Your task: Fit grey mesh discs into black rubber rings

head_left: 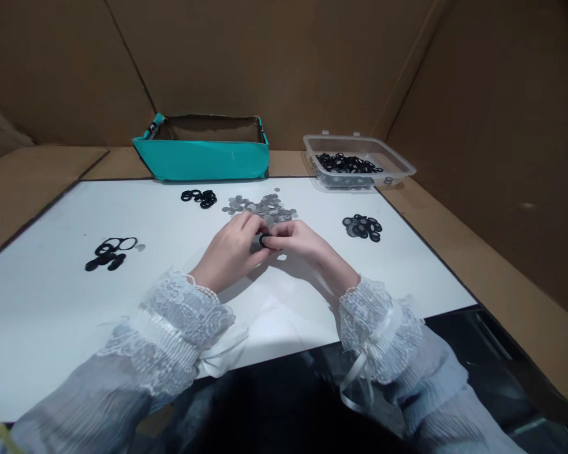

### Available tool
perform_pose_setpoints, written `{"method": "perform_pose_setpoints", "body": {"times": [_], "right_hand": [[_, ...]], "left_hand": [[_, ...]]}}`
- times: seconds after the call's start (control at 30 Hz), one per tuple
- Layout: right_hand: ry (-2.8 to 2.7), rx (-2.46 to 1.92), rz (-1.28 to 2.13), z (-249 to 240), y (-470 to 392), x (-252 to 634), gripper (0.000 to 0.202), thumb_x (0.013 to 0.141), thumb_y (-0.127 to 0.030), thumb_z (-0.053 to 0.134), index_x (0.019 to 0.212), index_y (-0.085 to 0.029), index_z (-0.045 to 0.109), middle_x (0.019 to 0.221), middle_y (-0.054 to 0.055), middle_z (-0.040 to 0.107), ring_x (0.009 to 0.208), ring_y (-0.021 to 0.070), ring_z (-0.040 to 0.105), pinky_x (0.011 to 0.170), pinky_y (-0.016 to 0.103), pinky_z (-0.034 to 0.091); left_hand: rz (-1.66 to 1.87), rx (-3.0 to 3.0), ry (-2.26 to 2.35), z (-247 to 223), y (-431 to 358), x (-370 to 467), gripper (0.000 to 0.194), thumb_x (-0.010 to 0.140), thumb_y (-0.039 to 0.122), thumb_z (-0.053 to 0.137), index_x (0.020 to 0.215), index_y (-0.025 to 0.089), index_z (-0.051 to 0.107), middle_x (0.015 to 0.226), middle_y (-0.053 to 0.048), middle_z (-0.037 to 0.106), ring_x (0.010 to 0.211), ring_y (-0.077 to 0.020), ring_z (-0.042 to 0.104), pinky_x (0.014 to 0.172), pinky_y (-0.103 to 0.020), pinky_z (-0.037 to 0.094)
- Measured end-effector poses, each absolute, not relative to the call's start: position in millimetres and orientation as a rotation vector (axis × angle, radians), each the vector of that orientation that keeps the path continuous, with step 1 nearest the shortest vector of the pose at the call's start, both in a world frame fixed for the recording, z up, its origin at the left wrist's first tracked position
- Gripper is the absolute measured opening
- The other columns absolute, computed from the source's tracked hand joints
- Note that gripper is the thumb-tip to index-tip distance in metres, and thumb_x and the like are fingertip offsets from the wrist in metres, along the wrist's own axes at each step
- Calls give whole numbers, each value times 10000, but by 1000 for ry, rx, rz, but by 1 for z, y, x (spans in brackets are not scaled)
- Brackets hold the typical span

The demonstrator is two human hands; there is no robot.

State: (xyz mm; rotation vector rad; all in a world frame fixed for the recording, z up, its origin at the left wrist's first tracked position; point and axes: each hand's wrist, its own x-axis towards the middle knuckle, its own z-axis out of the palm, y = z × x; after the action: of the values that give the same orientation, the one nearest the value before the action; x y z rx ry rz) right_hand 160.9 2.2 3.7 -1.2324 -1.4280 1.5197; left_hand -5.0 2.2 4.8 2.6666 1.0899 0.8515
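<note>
My left hand (pixel 231 250) and my right hand (pixel 301 240) meet over the middle of the white board, fingertips close together. Between them is a small black ring (pixel 263 240), pinched by my right thumb and fingers. A grey disc (pixel 255 243) shows beside the ring, in the closed fingers of my left hand; its edge is partly covered. Just beyond my fingers lies a loose pile of thin grey discs (pixel 271 205), some hidden behind my hands.
Black rings (pixel 206 197) lie behind my left hand. More black pieces (pixel 106 255) are at the left, and black rings with grey discs (pixel 361 227) at the right. At the back stand a teal box (pixel 203 161) and a clear plastic tub (pixel 392 162) holding many black rings.
</note>
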Motion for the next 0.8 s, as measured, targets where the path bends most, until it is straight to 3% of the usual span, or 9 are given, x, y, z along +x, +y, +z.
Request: {"method": "perform_pose_setpoints", "body": {"times": [0.1,0.2,0.3,0.37,0.47,0.63,0.8], "right_hand": [[-1392,-1211,1559,2,3,161,93,693,-139,634,603,-138,612,586,1,602,584,106,548,608,247,403],[-1434,-1200,1525,1,3,162,158,706,-165,630,559,-149,577,550,-13,570,550,91,504,580,240,376],[-1468,-1192,1507,1,3,163,210,709,-204,642,526,-159,549,505,-34,522,506,78,444,540,236,335],[-1448,-1198,1522,2,3,163,168,695,-187,643,547,-154,571,523,-28,542,522,83,467,550,236,346],[-1429,-1207,1531,1,4,162,131,686,-176,639,568,-150,588,550,-13,568,549,95,500,569,243,365],[-1488,-1169,1490,-2,5,163,223,695,-224,647,515,-159,534,505,-42,498,510,75,425,540,239,314],[-1450,-1178,1536,-1,5,163,105,681,-191,639,595,-143,603,550,-17,564,553,93,493,565,237,358]], "left_hand": [[808,2681,941,5,2,-5,151,820,117,491,958,174,506,970,-76,559,910,-209,571,782,-351,497],[852,2689,1018,6,1,-5,194,825,173,538,1013,163,492,1009,-100,564,950,-236,566,787,-371,498],[840,2699,1135,5,2,-5,148,836,245,565,936,162,494,923,-93,565,890,-249,560,750,-388,495],[801,2711,1067,5,3,-6,86,846,202,529,922,169,504,912,-81,566,892,-239,554,765,-382,494],[789,2724,985,6,3,-6,149,839,160,516,985,183,511,981,-80,567,962,-234,542,824,-383,489],[861,2693,1128,5,1,-4,131,827,201,576,920,195,484,917,-64,556,896,-229,546,756,-371,494],[863,2704,986,6,0,-4,172,829,133,517,995,178,509,987,-83,568,953,-225,558,804,-368,501]]}}
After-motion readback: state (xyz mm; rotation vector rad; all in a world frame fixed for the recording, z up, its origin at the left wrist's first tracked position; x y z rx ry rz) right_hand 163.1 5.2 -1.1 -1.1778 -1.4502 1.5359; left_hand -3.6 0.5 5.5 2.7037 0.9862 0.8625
